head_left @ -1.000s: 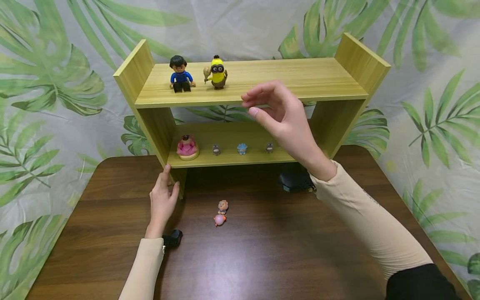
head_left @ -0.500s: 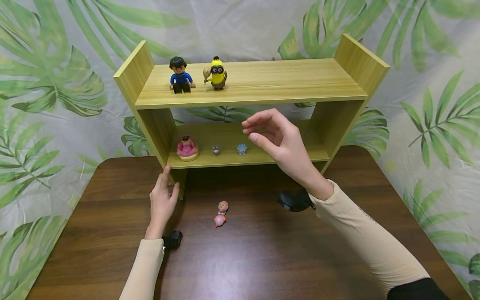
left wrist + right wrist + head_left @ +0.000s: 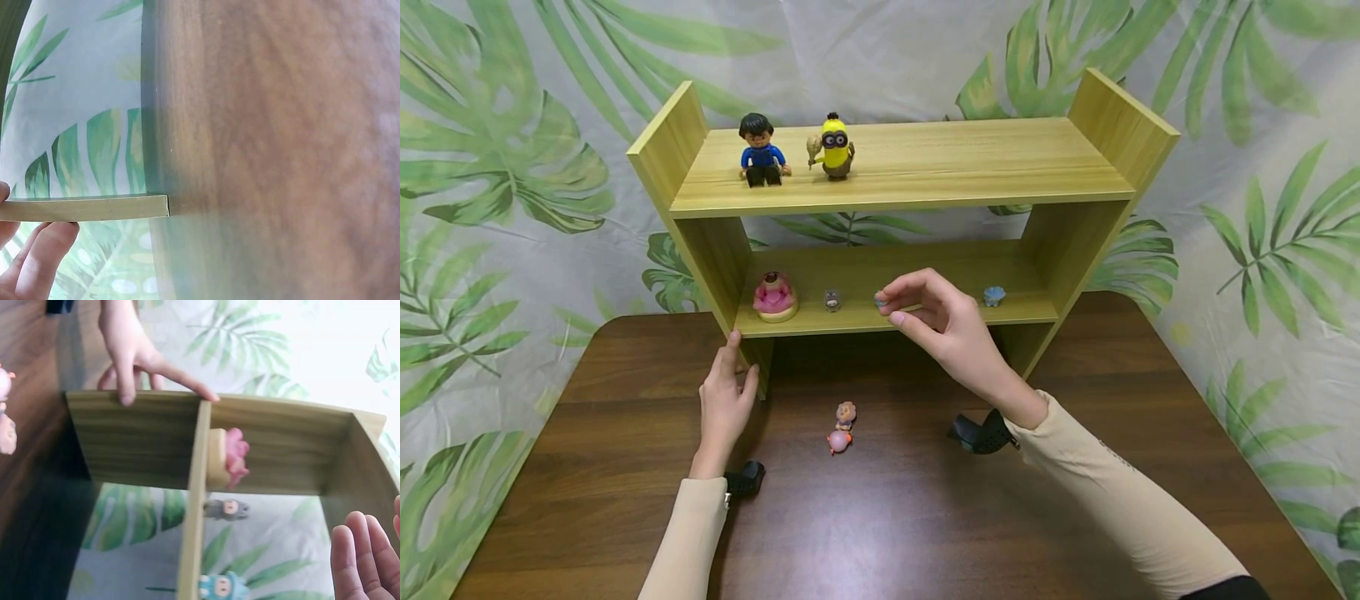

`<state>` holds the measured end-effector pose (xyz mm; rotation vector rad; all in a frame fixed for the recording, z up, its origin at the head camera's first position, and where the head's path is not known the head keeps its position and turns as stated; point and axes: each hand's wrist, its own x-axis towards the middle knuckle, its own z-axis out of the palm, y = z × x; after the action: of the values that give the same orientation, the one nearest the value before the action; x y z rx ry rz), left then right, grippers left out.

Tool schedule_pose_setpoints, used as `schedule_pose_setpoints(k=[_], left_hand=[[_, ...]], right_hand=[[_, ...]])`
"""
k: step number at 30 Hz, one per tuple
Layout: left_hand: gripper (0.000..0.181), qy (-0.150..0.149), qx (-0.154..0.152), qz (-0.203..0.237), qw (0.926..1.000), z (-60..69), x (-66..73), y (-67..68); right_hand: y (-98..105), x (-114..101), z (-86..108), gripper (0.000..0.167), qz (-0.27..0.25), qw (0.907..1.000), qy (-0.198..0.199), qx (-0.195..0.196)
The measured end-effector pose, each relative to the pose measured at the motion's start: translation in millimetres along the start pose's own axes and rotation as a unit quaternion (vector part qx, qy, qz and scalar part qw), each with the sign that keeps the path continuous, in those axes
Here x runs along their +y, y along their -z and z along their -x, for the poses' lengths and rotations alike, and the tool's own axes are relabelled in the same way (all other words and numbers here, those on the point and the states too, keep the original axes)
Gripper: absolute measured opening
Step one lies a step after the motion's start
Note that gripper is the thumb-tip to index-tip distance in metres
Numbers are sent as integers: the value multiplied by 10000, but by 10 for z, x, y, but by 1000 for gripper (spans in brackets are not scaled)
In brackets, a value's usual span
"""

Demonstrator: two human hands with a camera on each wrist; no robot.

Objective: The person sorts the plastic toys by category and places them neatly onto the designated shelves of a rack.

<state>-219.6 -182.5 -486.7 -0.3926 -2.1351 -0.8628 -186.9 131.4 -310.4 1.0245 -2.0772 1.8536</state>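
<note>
Nearest, on the desk (image 3: 880, 525), a pink round toy (image 3: 838, 442) and a brown animal figure (image 3: 846, 414) are seen just beside each other. The left side panel (image 3: 144, 437) of the shelf unit (image 3: 1101, 242) is pinched between thumb and fingers of the left hand (image 3: 722, 404); if pushed or tugged there, small toys could be toppled by the jolt. The right hand (image 3: 943, 329) is held in front, fingers loosely bent; nothing is seen between thumb and fingers, so grip judged released. Beyond its fingertips the blue figure (image 3: 224, 586) is set on the lower board (image 3: 850, 267), mostly hidden in the head view; in the right wrist view the fingers look apart from it. It could be tipped by a stray brush, since its footing looks small and sight of it is blocked. Figure stood upright, long axis vertical, face turned to the front. A grey figure (image 3: 832, 300) and pink bear (image 3: 775, 293) are lined up to its left. Farther up, a doll (image 3: 762, 154) and yellow figure (image 3: 835, 150) are placed on the top board (image 3: 970, 154).
</note>
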Motion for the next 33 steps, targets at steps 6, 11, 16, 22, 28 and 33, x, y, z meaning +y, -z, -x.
schedule_pose_setpoints(k=[6,11,16,22,28,33], left_hand=[[91,4,8,16,10000,-2,5,2],[89,20,-6,22,10000,-7,15,8],[90,18,-14,29,10000,-8,12,11],[91,23,-23,26,10000,-11,5,13],[92,8,-18,12,10000,-8,17,10],[92,23,-28,0,10000,-11,25,14]], right_hand=[[-72,119,98,23,81,9997,-201,-126],[-138,222,183,22,158,9987,-423,-219],[-199,332,282,20,225,9976,-619,-236],[-270,443,392,18,318,9950,-908,-283],[-340,543,493,19,324,9928,-1099,-357],[-406,635,569,20,350,9895,-1331,-436]])
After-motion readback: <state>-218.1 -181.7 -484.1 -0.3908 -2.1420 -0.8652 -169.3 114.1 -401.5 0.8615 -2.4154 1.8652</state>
